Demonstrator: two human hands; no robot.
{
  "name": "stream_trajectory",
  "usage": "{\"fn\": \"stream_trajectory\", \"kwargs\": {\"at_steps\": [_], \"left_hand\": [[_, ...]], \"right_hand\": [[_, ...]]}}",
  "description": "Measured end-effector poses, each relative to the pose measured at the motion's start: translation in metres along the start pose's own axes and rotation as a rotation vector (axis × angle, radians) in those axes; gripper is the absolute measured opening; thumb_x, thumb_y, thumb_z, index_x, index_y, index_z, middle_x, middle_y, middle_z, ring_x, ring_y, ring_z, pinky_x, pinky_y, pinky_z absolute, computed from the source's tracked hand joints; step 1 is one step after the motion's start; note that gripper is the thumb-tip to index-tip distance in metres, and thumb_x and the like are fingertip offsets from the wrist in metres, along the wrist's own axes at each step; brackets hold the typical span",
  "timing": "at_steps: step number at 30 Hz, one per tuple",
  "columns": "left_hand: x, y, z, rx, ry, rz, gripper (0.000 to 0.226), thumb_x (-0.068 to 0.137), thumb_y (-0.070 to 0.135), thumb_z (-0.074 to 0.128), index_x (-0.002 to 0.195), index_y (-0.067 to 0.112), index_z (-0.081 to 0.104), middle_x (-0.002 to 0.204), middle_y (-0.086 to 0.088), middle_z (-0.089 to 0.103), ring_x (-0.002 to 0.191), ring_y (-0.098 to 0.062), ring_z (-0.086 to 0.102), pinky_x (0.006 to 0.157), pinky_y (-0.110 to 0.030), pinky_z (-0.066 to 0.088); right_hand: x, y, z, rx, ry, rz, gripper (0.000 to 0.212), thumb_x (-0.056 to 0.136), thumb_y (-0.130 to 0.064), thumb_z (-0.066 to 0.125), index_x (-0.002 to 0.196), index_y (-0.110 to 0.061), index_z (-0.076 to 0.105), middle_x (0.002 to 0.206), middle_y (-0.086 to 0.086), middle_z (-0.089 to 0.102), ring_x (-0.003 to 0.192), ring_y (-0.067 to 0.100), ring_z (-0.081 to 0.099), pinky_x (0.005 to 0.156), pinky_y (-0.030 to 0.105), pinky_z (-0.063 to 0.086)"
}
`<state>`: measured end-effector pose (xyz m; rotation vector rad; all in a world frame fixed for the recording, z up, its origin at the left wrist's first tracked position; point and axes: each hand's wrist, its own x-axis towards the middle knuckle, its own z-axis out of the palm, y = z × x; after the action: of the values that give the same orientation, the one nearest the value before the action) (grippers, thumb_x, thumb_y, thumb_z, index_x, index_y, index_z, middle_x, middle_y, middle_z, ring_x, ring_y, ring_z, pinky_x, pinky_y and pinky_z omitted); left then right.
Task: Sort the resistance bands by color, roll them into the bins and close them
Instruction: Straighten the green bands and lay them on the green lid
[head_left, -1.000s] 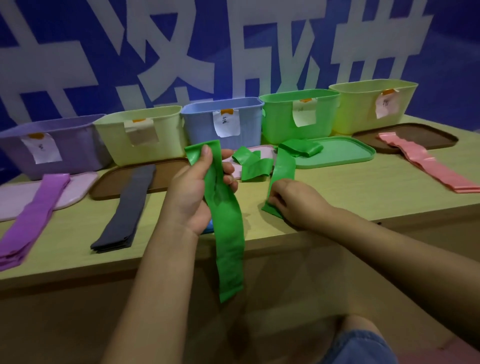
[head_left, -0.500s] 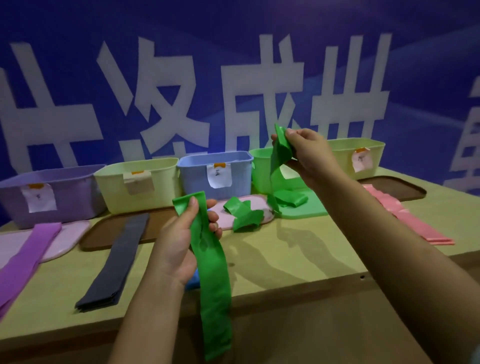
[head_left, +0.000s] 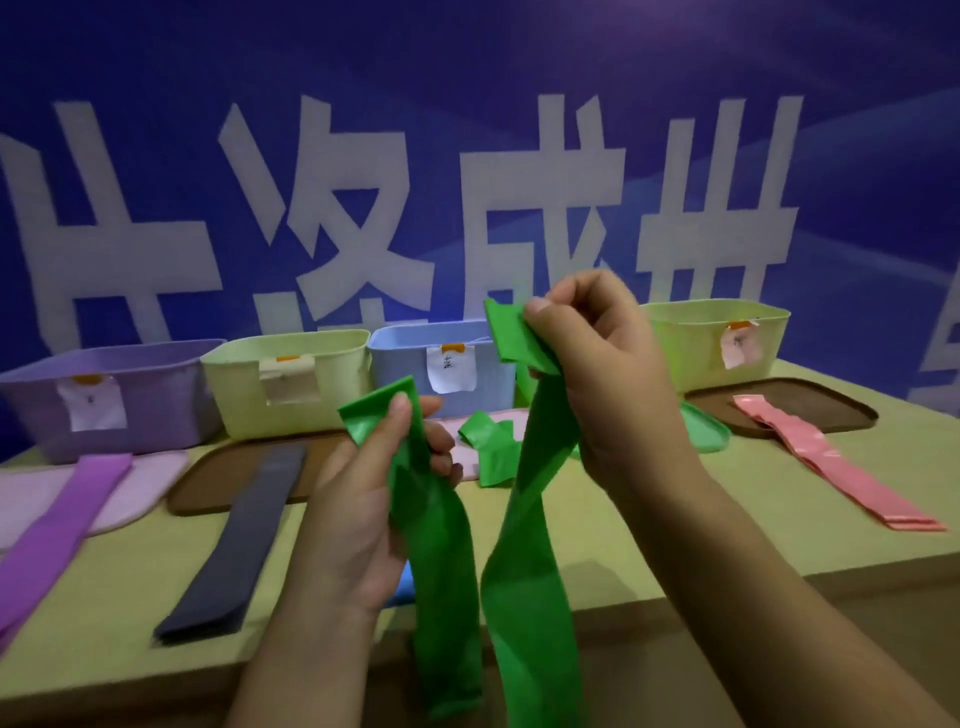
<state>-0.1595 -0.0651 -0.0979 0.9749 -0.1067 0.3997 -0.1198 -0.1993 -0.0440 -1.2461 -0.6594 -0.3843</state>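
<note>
The left hand (head_left: 363, 499) grips the top of one green band (head_left: 441, 561), which hangs down past the table (head_left: 649, 525) edge. The right hand (head_left: 602, 374), raised higher, pinches the top of a second green band (head_left: 530, 587) hanging beside it. A crumpled green band (head_left: 488, 452) lies on a pink lid (head_left: 467, 457) behind them, in front of the blue bin (head_left: 410, 364).
</note>
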Motion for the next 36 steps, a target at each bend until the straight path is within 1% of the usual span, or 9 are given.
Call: {"fn": "stream_trajectory", "kwargs": {"at_steps": [4,8,12,15,19,24,31,34,36], "left_hand": [[-0.013,-0.003,0.003,0.053,-0.104,0.043,0.035,0.077,0.034,0.056,0.097,0.007,0.066,0.084,-0.008,0.071,0.074,-0.016,0.069,0.063,-0.025,0.055],[-0.015,-0.013,-0.003,0.174,-0.099,0.034,0.025,0.073,0.012,0.075,0.096,0.011,0.066,0.089,-0.007,0.074,0.083,-0.017,0.07,0.068,-0.025,0.055],[-0.016,-0.012,-0.013,0.23,-0.145,-0.007,0.032,0.067,-0.002,0.067,0.097,0.008,0.063,0.083,-0.006,0.074,0.076,-0.016,0.071,0.063,-0.024,0.055],[-0.016,-0.008,-0.019,0.284,-0.261,-0.04,0.036,0.067,-0.01,0.069,0.096,0.011,0.068,0.086,-0.005,0.074,0.077,-0.016,0.071,0.064,-0.023,0.055],[-0.013,-0.011,-0.025,0.314,-0.314,-0.094,0.031,0.07,-0.006,0.06,0.097,0.007,0.067,0.087,-0.007,0.073,0.079,-0.018,0.07,0.064,-0.024,0.054],[-0.011,-0.014,-0.032,0.319,-0.193,-0.143,0.035,0.067,-0.003,0.071,0.099,0.005,0.06,0.082,-0.009,0.071,0.076,-0.021,0.069,0.063,-0.029,0.056],[-0.007,-0.017,-0.03,0.282,-0.003,-0.089,0.02,0.094,0.026,0.045,0.106,0.013,0.054,0.07,-0.01,0.071,0.057,-0.022,0.065,0.052,-0.03,0.053],[-0.004,-0.023,-0.028,0.287,0.055,-0.004,0.024,0.083,0.024,0.056,0.103,0.013,0.061,0.087,-0.01,0.073,0.078,-0.023,0.07,0.07,-0.037,0.059],[-0.005,-0.025,-0.026,0.316,0.076,0.032,0.017,0.072,0.022,0.064,0.087,0.016,0.068,0.084,-0.007,0.074,0.075,-0.02,0.07,0.063,-0.032,0.058]], "right_hand": [[-0.038,0.039,0.018,0.063,0.068,0.033,0.014,0.085,-0.01,0.06,0.079,-0.018,0.05,0.07,-0.007,0.051,0.068,0.01,0.048,0.065,0.027,0.043],[-0.061,0.063,0.021,0.019,0.104,0.096,0.015,0.089,-0.002,0.059,0.086,-0.016,0.052,0.077,-0.004,0.054,0.071,0.006,0.051,0.066,0.022,0.044],[-0.062,0.069,0.006,0.102,-0.076,0.287,0.017,0.088,-0.003,0.062,0.098,-0.015,0.056,0.081,0.01,0.058,0.076,0.014,0.055,0.071,0.027,0.045],[-0.056,0.065,-0.009,0.162,-0.279,0.439,0.015,0.076,-0.016,0.068,0.09,-0.019,0.065,0.089,0.034,0.057,0.078,0.018,0.056,0.073,0.031,0.045],[-0.054,0.069,-0.016,0.111,-0.4,0.412,0.017,0.073,-0.015,0.075,0.082,-0.01,0.062,0.059,-0.001,0.063,0.058,0.005,0.058,0.056,0.013,0.046],[-0.054,0.069,-0.018,0.076,-0.422,0.406,0.019,0.064,-0.016,0.066,0.081,-0.009,0.062,0.056,-0.006,0.059,0.057,0.002,0.056,0.056,0.012,0.046],[-0.059,0.069,-0.022,0.081,-0.262,0.342,0.016,0.074,-0.018,0.068,0.077,-0.013,0.053,0.059,-0.005,0.053,0.059,0.007,0.048,0.054,0.017,0.039],[-0.063,0.067,-0.024,0.072,-0.268,0.294,0.014,0.076,-0.017,0.069,0.073,-0.023,0.057,0.067,0.0,0.053,0.066,0.014,0.048,0.06,0.026,0.041],[-0.066,0.062,-0.024,0.103,-0.28,0.265,0.018,0.072,-0.013,0.072,0.07,-0.027,0.061,0.072,0.0,0.058,0.068,0.015,0.054,0.06,0.028,0.046]]}}
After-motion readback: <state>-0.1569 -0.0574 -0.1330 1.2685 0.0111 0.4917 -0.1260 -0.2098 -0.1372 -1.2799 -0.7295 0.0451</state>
